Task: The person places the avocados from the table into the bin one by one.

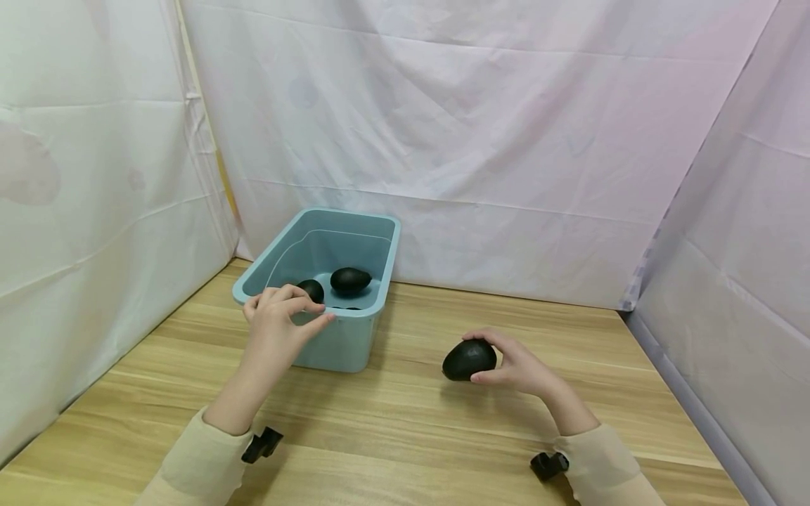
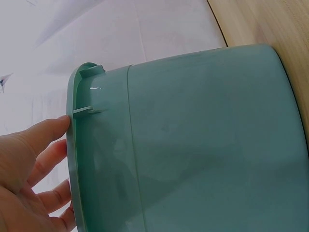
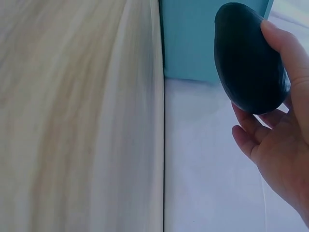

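My right hand holds a dark avocado between thumb and fingers, raised over the wooden table. In the right wrist view the avocado shows its smooth dark side, gripped from one end. My left hand is at the near rim of a blue-green plastic bin, with nothing between its thumb and fingers. The left wrist view has the fingertips right at the bin's rim, some hidden behind it. Inside the bin lie an avocado and a second one, with more dark surface partly hidden by the near rim.
The bin stands on the left of the wooden table, close to the back cloth. White cloth walls also enclose the left and right sides. Each sleeve carries a small black device near the cuff.
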A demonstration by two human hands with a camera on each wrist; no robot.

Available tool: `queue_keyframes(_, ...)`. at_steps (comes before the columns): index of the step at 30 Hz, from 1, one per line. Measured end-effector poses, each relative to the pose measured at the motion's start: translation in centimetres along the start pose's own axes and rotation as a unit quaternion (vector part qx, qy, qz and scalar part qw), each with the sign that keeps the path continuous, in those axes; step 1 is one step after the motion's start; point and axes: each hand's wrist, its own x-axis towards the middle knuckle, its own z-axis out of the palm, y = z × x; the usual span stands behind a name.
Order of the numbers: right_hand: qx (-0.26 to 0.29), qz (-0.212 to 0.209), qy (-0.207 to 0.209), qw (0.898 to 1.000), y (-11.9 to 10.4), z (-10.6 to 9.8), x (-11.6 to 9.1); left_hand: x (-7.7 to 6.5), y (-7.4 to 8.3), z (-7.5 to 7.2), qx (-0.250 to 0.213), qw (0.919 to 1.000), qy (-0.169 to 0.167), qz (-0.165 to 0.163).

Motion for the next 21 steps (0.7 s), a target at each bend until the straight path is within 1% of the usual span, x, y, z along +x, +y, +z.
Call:
queue_keyframes(8,-0.008,-0.002,0.007,1.0,-0.6,0.2,0.4,-0.1,0.0,0.0,0.001,1.0,0.003,0.007)
queue_keyframes(16,-0.019,0.004,0.024,1.0,2.1,0.9,0.9,-0.1,0.1,-0.1,0.001,1.0,-0.004,0.001)
queue_keyframes(21,-0.013,-0.014,0.028,0.999,2.2,0.8,1.4,-0.1,0.1,-0.1,0.002,1.0,-0.003,-0.001)
